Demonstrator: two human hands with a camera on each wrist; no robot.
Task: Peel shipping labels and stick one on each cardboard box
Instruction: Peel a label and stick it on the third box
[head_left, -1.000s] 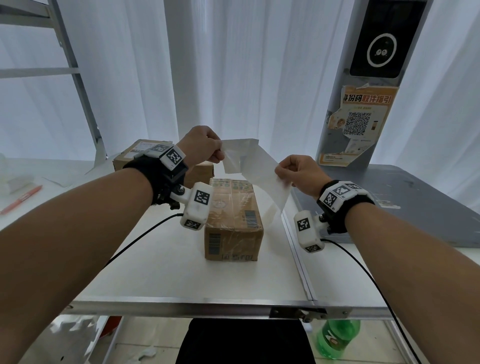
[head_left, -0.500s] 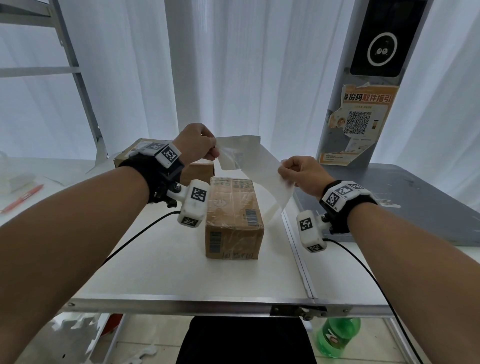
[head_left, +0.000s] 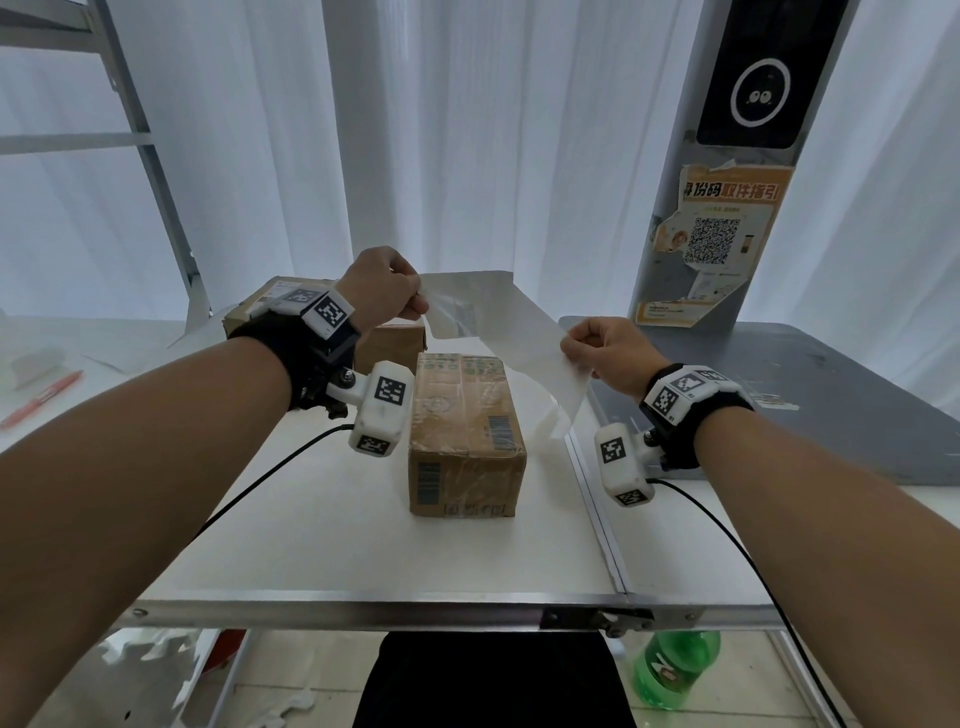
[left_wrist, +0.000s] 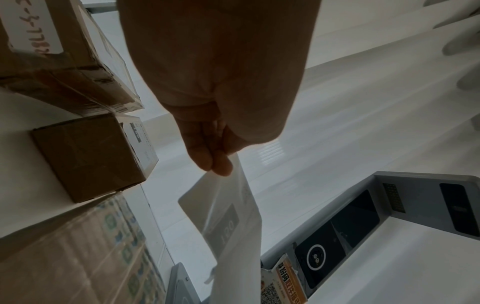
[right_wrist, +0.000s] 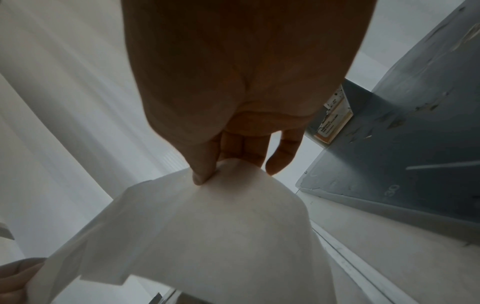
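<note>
Both hands hold a white label sheet (head_left: 511, 325) in the air above the table. My left hand (head_left: 387, 291) pinches the peeling label corner (left_wrist: 235, 183) at the sheet's left end. My right hand (head_left: 605, 348) pinches the backing paper (right_wrist: 207, 222) at its right end. Below them a taped brown cardboard box (head_left: 465, 431) sits in the middle of the white table (head_left: 322, 540). Two more cardboard boxes (head_left: 387, 343) stand behind my left wrist; in the left wrist view the small one (left_wrist: 88, 156) and the big one (left_wrist: 52, 53) carry white labels.
A grey scale platform (head_left: 831, 395) with a pillar and an orange QR poster (head_left: 719, 234) fills the right. A red pen (head_left: 44, 397) lies at the far left. A green bottle (head_left: 672, 667) stands on the floor under the table's front edge. White curtains hang behind.
My left hand has drawn slightly up and left with the label corner, widening the split between label and backing. The right hand has stayed about where it was.
</note>
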